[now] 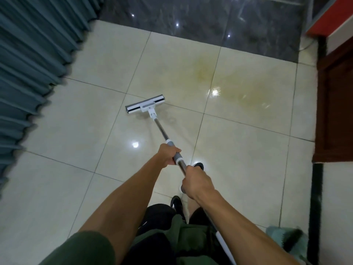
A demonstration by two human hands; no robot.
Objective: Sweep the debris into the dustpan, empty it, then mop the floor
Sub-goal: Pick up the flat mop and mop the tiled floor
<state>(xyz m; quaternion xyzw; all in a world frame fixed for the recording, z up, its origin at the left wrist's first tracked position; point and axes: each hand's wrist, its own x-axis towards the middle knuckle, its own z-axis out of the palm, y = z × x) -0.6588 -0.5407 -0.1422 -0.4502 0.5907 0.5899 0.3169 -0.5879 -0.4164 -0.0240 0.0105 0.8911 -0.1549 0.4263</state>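
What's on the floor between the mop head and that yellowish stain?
Nothing: the head view shows only bare, shiny cream tile and dark grout lines between the mop head and the yellowish stain. No debris shows there.

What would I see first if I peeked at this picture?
First you'd spot the flat white mop in the middle of the shiny cream floor, its long pole held by the left hand and, nearer the body, the right hand. Next comes a yellowish smear on the tiles ahead to the right. Blue-grey curtains hang along the left.
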